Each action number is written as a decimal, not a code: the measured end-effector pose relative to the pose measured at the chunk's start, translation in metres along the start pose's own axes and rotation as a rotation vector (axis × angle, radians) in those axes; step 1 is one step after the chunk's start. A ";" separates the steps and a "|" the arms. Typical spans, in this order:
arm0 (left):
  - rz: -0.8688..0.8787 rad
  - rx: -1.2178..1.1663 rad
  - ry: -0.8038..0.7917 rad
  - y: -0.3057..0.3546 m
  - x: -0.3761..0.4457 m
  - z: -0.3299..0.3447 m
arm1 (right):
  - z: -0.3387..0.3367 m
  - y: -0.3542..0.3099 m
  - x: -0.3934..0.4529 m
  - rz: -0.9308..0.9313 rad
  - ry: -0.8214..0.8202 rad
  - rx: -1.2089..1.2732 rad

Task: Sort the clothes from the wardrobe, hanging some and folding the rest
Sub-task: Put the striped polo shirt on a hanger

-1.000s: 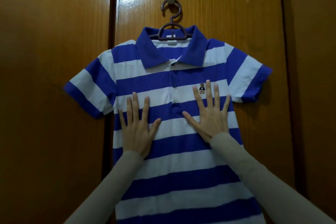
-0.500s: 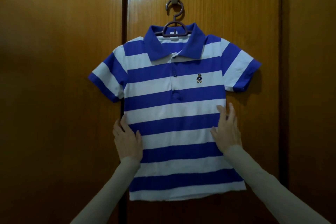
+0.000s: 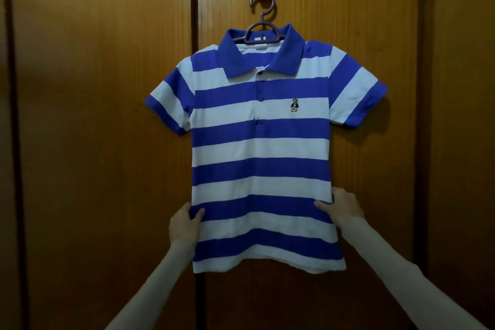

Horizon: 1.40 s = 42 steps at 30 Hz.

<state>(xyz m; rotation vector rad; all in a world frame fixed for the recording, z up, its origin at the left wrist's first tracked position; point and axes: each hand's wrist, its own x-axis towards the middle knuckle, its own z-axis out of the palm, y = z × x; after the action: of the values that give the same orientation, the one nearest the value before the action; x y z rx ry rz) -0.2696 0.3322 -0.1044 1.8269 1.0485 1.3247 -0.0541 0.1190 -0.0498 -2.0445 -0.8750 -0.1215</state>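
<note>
Blue-and-white striped cotton polo shirt [image 3: 261,169] on purple plastic hanger [image 3: 261,23], against wooden wardrobe door [image 3: 107,142]. Left hand [image 3: 184,225] and right hand [image 3: 344,206] pinching shirt's side seams near hem.

Blue-and-white striped polo shirt [image 3: 261,158] on hanger [image 3: 261,27]

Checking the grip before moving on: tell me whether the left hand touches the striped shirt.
Touching. The head view shows the left hand pinching the striped shirt at its side edge, thumb on front.
</note>
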 end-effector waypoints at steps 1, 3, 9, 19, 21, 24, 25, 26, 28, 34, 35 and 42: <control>-0.020 0.001 -0.004 -0.005 -0.003 -0.002 | 0.004 0.005 -0.002 0.011 -0.020 0.019; -0.040 -0.002 0.002 -0.012 -0.007 -0.007 | 0.012 0.012 -0.007 0.020 -0.034 0.042; -0.040 0.074 0.058 -0.022 -0.005 -0.026 | 0.023 0.024 -0.010 0.052 -0.019 0.075; -0.040 0.081 0.086 -0.027 -0.011 -0.036 | 0.032 0.031 -0.016 0.050 0.039 0.160; -0.012 0.068 0.085 -0.024 -0.014 -0.034 | 0.034 0.035 -0.018 0.064 0.025 0.149; 0.016 0.055 0.054 -0.022 -0.019 -0.030 | 0.038 0.042 -0.024 0.104 0.001 0.087; 0.021 0.047 0.046 -0.021 -0.019 -0.029 | 0.038 0.045 -0.026 0.106 0.004 0.054; 0.021 0.035 0.044 -0.021 -0.020 -0.029 | 0.039 0.047 -0.028 0.100 0.013 0.013; 0.021 0.017 0.050 -0.019 -0.021 -0.027 | 0.038 0.049 -0.031 0.079 0.050 -0.059; -0.040 0.036 0.159 0.002 -0.031 -0.018 | 0.029 0.039 -0.042 0.014 0.259 -0.018; -0.032 0.075 0.207 0.007 -0.036 -0.015 | 0.026 0.037 -0.044 0.004 0.279 0.001; 0.303 0.221 0.234 0.050 -0.096 0.021 | 0.003 0.044 -0.069 -0.027 0.242 0.079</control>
<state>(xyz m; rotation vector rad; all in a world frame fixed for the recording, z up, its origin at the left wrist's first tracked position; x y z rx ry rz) -0.2542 0.2229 -0.1106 2.0960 1.1054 1.6915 -0.0789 0.0678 -0.1091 -1.8978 -0.7440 -0.3362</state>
